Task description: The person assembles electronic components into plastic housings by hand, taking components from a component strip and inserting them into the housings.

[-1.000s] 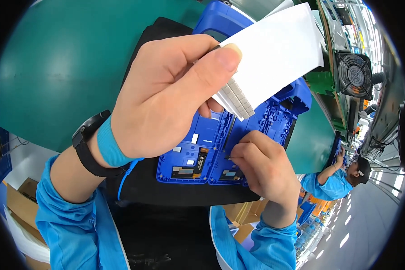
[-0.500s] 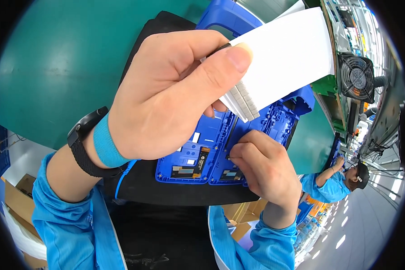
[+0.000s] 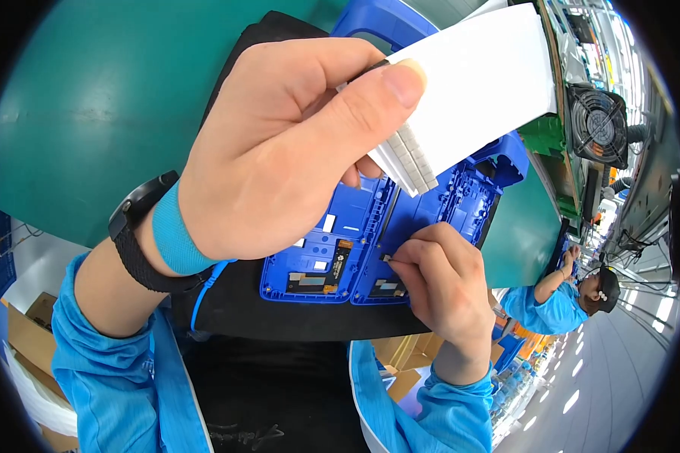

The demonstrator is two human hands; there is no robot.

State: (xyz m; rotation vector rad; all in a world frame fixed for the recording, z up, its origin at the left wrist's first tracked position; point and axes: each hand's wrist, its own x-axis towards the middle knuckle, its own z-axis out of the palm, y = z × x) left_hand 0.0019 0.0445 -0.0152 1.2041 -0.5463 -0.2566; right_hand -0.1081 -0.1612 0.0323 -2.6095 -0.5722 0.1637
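Observation:
My left hand grips a stack of white sheets between thumb and fingers, raised above the work. Rows of small grey rectangular pads cling to the sheets' lower edge, beside my thumb. Lower and to the right, my right hand is closed in a pinch, with a tiny grey pad at its fingertips. That pad is just over one of two blue plastic housings lying side by side. The left housing has small white patches, a dark flex strip and silvery pieces. My left hand and the sheets hide their upper parts.
The housings lie on a black mat over a green table. A larger blue plastic part is at the far side. A black fan stands at right; beyond, a person in blue works. Cardboard boxes are at lower left.
My left hand and the sheets have risen slightly. My right fingertips have shifted a little, and the tiny grey pad between them now shows more clearly.

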